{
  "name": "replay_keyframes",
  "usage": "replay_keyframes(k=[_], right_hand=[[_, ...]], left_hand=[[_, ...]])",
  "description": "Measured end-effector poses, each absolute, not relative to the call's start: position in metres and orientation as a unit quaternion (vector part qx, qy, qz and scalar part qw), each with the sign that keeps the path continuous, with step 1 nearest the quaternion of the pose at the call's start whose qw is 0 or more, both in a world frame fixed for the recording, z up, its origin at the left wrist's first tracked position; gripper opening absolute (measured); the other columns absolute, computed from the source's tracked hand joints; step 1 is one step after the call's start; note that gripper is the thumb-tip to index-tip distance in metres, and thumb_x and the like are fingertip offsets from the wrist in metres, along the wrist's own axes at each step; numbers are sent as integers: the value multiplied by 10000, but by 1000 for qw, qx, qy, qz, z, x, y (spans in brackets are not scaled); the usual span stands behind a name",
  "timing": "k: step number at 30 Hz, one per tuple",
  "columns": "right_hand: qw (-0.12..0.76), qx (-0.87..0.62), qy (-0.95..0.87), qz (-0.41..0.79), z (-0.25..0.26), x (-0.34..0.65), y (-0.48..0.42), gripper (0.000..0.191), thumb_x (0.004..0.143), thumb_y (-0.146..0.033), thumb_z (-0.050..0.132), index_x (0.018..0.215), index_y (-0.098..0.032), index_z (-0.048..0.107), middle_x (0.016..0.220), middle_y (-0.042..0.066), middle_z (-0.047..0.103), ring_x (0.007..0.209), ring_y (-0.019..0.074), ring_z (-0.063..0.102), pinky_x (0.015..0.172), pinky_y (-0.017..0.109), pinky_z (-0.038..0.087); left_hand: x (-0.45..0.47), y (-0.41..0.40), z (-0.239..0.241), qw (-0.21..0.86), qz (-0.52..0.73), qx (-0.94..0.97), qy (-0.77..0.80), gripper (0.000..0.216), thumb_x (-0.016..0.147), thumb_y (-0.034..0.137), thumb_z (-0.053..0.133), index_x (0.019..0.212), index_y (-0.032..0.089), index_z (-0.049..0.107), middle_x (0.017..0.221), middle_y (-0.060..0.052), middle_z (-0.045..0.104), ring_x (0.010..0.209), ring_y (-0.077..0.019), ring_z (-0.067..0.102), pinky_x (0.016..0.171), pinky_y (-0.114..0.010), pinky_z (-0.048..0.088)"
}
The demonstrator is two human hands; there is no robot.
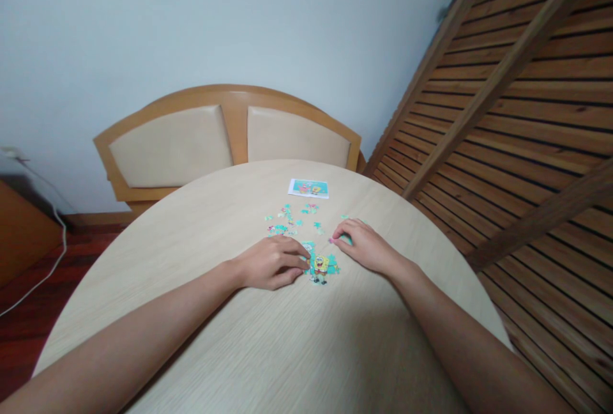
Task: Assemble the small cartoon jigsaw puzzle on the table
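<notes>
A partly joined jigsaw puzzle [322,264] lies on the round table, showing a yellow square cartoon figure on turquoise. My left hand [272,262] rests palm down at its left side, fingers loosely stretched out and their tips on the puzzle's left edge, covering part of it. Just up and right of the puzzle, my right hand [360,243] pinches a small pinkish puzzle piece [331,241] between thumb and fingertips. Loose turquoise puzzle pieces [278,230] are scattered beyond my left hand, and a few more lie partly hidden behind my right hand.
A picture card [309,188] with two cartoon figures lies toward the far side of the pale round table [191,222]. Behind the table stands a wooden headboard [234,145] with cream panels. Slatted wood [502,120] leans along the right. A white cable [63,235] hangs at left.
</notes>
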State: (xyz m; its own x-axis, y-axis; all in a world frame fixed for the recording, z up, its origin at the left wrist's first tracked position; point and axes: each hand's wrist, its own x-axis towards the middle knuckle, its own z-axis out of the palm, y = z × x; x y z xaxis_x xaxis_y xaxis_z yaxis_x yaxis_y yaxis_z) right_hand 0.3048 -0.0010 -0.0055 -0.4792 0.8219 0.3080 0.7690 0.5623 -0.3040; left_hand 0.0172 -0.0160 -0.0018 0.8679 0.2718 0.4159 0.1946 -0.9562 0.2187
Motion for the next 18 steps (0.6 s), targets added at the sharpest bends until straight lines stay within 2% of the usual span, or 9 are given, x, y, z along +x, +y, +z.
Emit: replay_keyframes(k=[6,12,15,18], right_hand=[[225,-510,-828,52,-11,317,7,118,934,-244,585,1008,-204,667,1035,75,714,1002,237,636,912,372,472],[264,-585,-765,49,-15,337,18,201,930,-184,524,1081,-171,657,1062,103,718,988,233,660,902,360,499],[269,-610,-743,49,-15,343,19,213,929,-178,515,1085,-154,658,1043,117,722,963,236,669,870,355,504],[269,-618,-737,53,-15,344,19,215,917,-165,519,1076,-152,662,1023,113,724,938,232,674,849,349,506]], left_hand=[[18,-18,-1,66,233,954,178,244,960,232,481,1047,210,707,1102,-66,726,1017,-201,676,920,-363,536],[8,-5,-6,36,300,843,445,221,924,223,477,963,190,692,963,-62,724,921,-233,653,846,-406,532],[2,3,-11,37,301,812,500,188,882,194,520,972,188,685,997,-67,721,957,-250,642,871,-426,527],[1,7,-14,47,301,834,461,211,914,205,521,1039,196,691,1077,-66,723,1031,-243,631,940,-426,511]])
